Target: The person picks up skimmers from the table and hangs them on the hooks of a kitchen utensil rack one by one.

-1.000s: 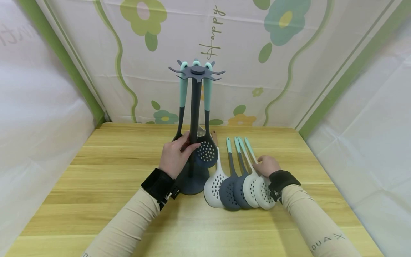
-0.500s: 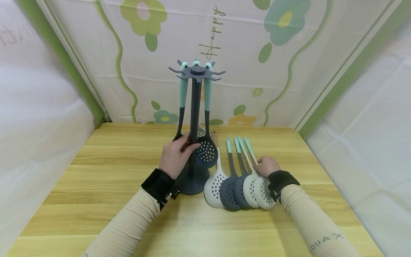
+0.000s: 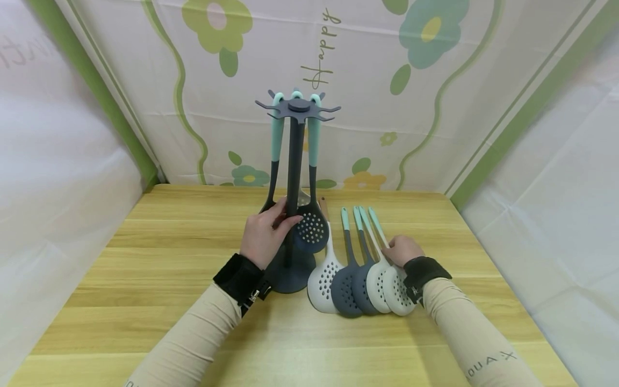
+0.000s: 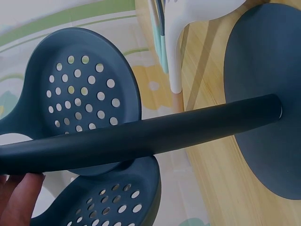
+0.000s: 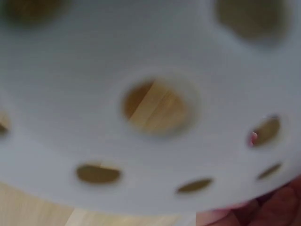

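Observation:
My left hand (image 3: 263,234) grips the upright pole of a dark utensil stand (image 3: 294,166), thumb on one side and fingers on the other. In the left wrist view its fingers (image 4: 21,200) show at the edge of the pole. Dark slotted spoons with mint handles, one a skimmer (image 3: 311,228), hang from the stand's top hooks. To the right, my right hand (image 3: 405,250) holds the rightmost white skimmer (image 3: 399,294) low on its handle. That skimmer's pierced head (image 5: 150,155) fills the right wrist view, blurred, hiding most of the hand.
Left of the held skimmer lie another white skimmer (image 3: 375,290), two dark skimmers with mint handles, and a white skimmer (image 3: 324,285) with a wooden handle end. Their heads overlap in a row on the wooden table (image 3: 159,279). A flowered cloth (image 3: 358,123) hangs behind.

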Demonstrator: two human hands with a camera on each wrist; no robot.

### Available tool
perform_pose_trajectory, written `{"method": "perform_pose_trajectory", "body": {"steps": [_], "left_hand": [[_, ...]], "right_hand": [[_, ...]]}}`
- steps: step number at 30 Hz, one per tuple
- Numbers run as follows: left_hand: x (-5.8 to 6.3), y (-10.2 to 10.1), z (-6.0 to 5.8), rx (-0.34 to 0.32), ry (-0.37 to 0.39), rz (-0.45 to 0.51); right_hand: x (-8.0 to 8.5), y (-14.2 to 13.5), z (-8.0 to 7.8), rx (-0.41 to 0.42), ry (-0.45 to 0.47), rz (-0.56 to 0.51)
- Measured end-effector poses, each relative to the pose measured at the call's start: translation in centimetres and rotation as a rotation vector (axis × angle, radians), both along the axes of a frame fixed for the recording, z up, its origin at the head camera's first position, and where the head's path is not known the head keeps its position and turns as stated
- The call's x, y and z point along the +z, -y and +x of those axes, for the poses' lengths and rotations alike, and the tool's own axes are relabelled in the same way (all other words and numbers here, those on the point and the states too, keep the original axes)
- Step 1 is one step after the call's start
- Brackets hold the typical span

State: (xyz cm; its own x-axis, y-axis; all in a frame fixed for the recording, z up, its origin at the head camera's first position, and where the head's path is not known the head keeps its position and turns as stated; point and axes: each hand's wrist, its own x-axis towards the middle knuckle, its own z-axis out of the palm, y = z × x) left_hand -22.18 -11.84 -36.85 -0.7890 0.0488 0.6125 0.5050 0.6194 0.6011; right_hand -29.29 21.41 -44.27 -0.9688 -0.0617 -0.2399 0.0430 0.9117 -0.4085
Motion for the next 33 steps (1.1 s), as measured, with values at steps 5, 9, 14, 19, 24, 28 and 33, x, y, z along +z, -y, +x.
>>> {"method": "perform_pose_trajectory", "body": {"steps": [5, 9, 14, 19, 24, 28, 33], "left_hand": [[0.01, -0.03, -0.03, 0.004, 0.007, -0.001], [0.00, -0.05, -0.01, 0.003, 0.018, 0.000], [-0.01, -0.03, 0.02, 0.001, 0.019, 0.004], [-0.04, -0.03, 0.03, 0.002, 0.016, 0.002], [-0.04, -0.04, 0.08, 0.002, 0.016, -0.002], [0.06, 0.00, 0.10, 0.005, 0.017, -0.008], [0.19, -0.03, 0.08, 0.008, 0.026, -0.015]], "right_hand": [[0.23, 0.04, 0.15, -0.003, 0.003, 0.004], [0.05, -0.03, 0.03, -0.012, 0.006, -0.007], [-0.18, -0.09, -0.10, -0.019, 0.005, -0.017], [-0.32, -0.23, -0.17, -0.012, -0.003, -0.018], [-0.24, -0.29, 0.01, -0.022, 0.007, -0.030], [0.09, -0.26, 0.18, -0.033, 0.011, -0.036], [0.45, -0.33, 0.22, -0.042, 0.020, -0.041]]}}
